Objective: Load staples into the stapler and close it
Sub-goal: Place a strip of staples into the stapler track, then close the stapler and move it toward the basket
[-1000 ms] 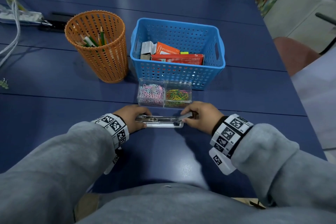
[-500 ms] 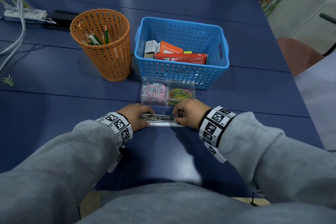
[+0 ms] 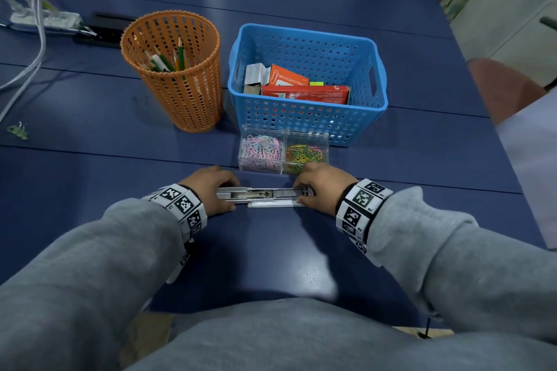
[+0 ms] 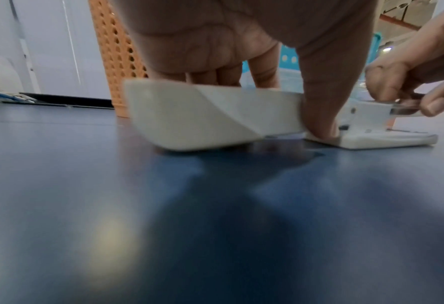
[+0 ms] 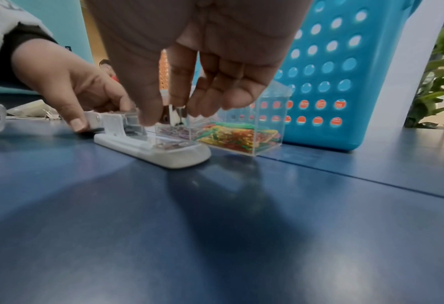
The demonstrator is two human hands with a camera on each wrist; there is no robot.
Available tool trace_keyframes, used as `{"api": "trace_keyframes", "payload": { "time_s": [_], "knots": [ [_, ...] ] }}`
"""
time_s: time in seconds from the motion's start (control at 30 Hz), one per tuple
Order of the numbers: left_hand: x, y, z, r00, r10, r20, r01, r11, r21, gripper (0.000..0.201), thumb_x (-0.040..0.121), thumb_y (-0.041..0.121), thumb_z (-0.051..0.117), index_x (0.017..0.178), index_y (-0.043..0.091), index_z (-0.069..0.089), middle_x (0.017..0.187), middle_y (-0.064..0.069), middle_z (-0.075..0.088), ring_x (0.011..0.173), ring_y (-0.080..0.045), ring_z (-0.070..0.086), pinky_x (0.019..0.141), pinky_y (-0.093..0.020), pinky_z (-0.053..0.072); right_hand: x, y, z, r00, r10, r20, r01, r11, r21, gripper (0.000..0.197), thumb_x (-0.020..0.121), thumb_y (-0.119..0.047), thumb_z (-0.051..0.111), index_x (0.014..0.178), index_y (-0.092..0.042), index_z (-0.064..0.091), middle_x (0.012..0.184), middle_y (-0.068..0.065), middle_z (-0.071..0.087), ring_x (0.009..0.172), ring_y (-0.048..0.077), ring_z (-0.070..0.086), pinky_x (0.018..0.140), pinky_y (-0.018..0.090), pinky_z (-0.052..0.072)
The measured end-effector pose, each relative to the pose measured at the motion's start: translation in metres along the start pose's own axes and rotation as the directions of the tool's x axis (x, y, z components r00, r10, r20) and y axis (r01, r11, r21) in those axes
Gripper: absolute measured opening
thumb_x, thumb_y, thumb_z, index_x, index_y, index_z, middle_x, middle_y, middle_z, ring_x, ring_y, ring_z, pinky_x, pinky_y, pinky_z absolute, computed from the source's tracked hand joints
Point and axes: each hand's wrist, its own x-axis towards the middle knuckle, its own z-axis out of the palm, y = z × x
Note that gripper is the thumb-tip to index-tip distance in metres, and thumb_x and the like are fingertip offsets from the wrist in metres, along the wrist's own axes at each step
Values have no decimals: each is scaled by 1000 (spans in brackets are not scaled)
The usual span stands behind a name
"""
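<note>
A white stapler lies swung open flat on the blue table, metal magazine facing up. A silver strip of staples lies in the magazine's right half. My left hand grips the white cover at the left end, thumb down its near side. My right hand pinches the magazine's front end between thumb and fingers, above the stapler's base. The fingertips hide the magazine's tip.
A clear two-part box of coloured paper clips stands just behind the stapler. Behind it is a blue basket holding small boxes, with an orange pencil cup to its left. A power strip and cable lie at the far left.
My right hand has come in from the right with the staple strip, which now lies in the magazine; its fingers now pinch the front end. The left hand has kept its hold.
</note>
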Motion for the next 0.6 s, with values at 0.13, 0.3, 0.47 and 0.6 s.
{"api": "trace_keyframes", "payload": {
  "time_s": [0.13, 0.3, 0.47, 0.6],
  "knots": [
    [-6, -19, -9, 993, -119, -8, 119, 985, 121, 29, 64, 36, 75, 85, 30, 56, 97, 2, 49, 98, -22, 52, 89, -41, 47, 0, 1, 2, 1000, 12, 1, -12, 1000, 12, 28, 85, -29, 60, 110, -15, 60, 114, 8, 58, 105, 25, 53, 88, 34, 46],
    [-18, -25, -26, 986, -167, -28, 168, 983, 70, 23, 64, 36, 73, 76, 28, 55, 87, 4, 60, 83, -20, 58, 77, -37, 50, -4, 8, 6, 997, 78, -3, -77, 994, 78, 30, 84, -30, 62, 110, -14, 61, 111, 8, 60, 101, 24, 54, 83, 29, 44],
    [-30, -8, -40, 976, -51, -213, 39, 997, -60, 23, 64, 26, 76, 80, 25, 59, 75, 10, 55, 78, -18, 55, 72, -29, 40, -5, 11, 7, 993, 116, -33, -111, 985, 133, 28, 83, -29, 65, 105, -13, 64, 91, 0, 52, 84, 17, 49, 75, 24, 39],
    [-31, 16, -45, 951, 93, -296, -118, 991, -69, 27, 63, 20, 77, 86, 20, 63, 86, 1, 58, 82, -17, 53, 76, -30, 40, -5, 11, 11, 989, 142, -51, -131, 977, 170, 27, 82, -28, 65, 103, -13, 64, 90, -2, 50, 80, 14, 47, 73, 24, 40]
  ]
}}
